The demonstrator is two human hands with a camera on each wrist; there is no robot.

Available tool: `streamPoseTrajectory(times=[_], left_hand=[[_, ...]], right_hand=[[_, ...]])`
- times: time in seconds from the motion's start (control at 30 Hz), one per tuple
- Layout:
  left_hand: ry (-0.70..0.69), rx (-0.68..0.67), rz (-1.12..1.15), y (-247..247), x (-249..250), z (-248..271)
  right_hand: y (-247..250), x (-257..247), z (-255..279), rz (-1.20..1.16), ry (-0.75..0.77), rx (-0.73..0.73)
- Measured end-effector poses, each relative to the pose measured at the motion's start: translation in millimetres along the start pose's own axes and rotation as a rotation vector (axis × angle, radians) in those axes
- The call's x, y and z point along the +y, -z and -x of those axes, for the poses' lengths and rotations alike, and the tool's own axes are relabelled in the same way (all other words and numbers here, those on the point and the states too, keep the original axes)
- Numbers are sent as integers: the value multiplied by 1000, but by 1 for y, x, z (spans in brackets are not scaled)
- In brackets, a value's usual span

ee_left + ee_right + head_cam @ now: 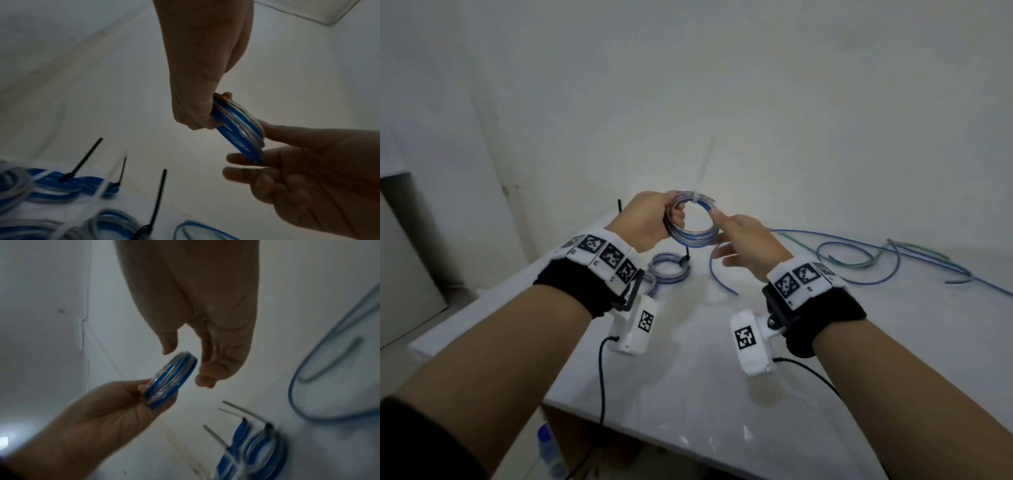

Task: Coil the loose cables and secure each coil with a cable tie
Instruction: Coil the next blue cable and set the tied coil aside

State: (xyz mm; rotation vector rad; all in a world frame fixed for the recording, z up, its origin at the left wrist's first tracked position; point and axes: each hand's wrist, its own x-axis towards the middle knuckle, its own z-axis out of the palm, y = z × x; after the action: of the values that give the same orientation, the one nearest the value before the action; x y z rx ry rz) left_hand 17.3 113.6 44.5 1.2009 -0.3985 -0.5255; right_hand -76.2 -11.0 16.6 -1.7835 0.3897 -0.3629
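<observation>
Left hand (pixel 650 219) grips the coil (pixel 693 219) upright above the table (pixel 722 394), white cable tie (pixel 697 196) cinched on top, tail pointing up. Right hand (pixel 748 240) released, fingertips beside the coil's right edge. Loose cables (pixel 859 260) lie rightward, nearer the right hand.

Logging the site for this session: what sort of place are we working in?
Probably a bare indoor workroom or makeshift bench: a plain white table against blank white walls, holding only tied coils and loose cables.

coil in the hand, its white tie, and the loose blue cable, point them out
coil (pixel 693 238), head view, lower arc.
white tie (pixel 695 196), head view, wrap on top.
loose blue cable (pixel 887 279), head view, loop on table.
</observation>
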Motion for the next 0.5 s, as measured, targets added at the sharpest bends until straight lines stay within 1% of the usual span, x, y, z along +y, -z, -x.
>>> streamPoseTrajectory(times=[0.03,0.07,0.17,0.2,0.27,0.3,0.37,0.43,0.5], left_hand=[[30,18,-22,12,1,1],[56,43,-53,21,2,1],[100,171,-239,49,1,1],[123,194,-359,59,1,1],[176,212,-749,80,-1,-1],[187,209,-964,88,-3,-4],[179,182,-1271,102,-6,-6],[153,164,-1421,107,-11,-3],[133,154,-1445,114,-17,-5]], right_hand=[[-14,-1,-1,-73,-13,-68],[-26,-1,-5,-136,-19,-85],[-60,3,-17,-155,-86,-39],[-70,6,-22,-127,-123,-34],[-87,10,-27,-80,-199,-62],[-93,12,-29,-60,-237,-79],[-105,17,-33,-3,-281,-92],[-113,22,-35,62,-259,-96],[-119,24,-32,131,-224,-88]])
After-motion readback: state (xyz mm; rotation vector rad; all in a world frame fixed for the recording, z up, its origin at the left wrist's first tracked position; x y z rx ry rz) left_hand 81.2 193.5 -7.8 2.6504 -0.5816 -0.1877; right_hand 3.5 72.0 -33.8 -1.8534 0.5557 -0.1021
